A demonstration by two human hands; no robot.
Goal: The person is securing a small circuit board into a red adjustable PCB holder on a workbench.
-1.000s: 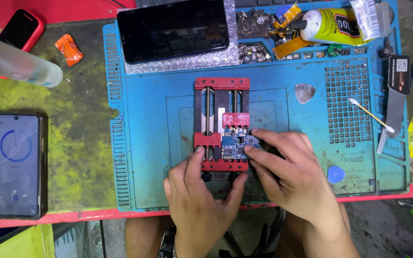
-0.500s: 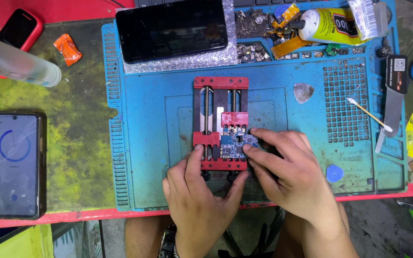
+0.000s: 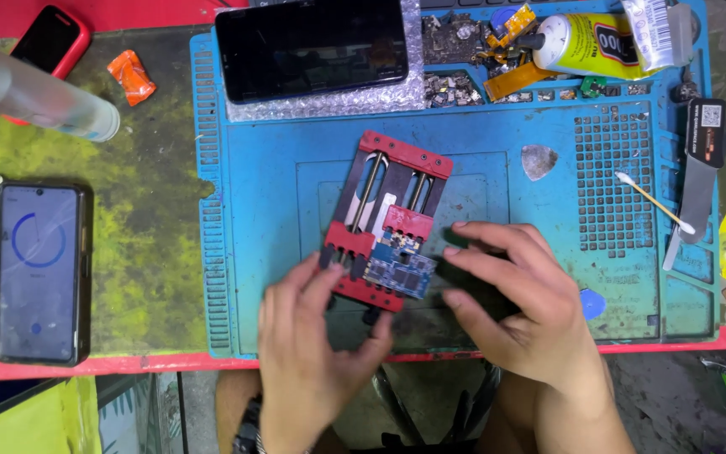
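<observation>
A red board holder (image 3: 388, 220) lies tilted on the blue work mat (image 3: 279, 126), its lower end nearest the person, with a small blue circuit board (image 3: 401, 267) clamped at that end. The left hand (image 3: 313, 353) comes up from below and grips the holder's lower left corner, fingertips on the red bar and thumb reaching under its bottom edge. The right hand (image 3: 510, 307) sits just right of the circuit board, fingers loosely curled and pointing left toward it; whether the fingertips actually touch the board or the holder cannot be made out, and something dark under the palm is too hidden to identify. Both wrists run off the bottom edge of the picture. Farther up the mat lie a dark phone (image 3: 311, 46) on bubble wrap, a yellow glue tube (image 3: 590, 42), and to the right a cotton swab (image 3: 653, 202).
</observation>
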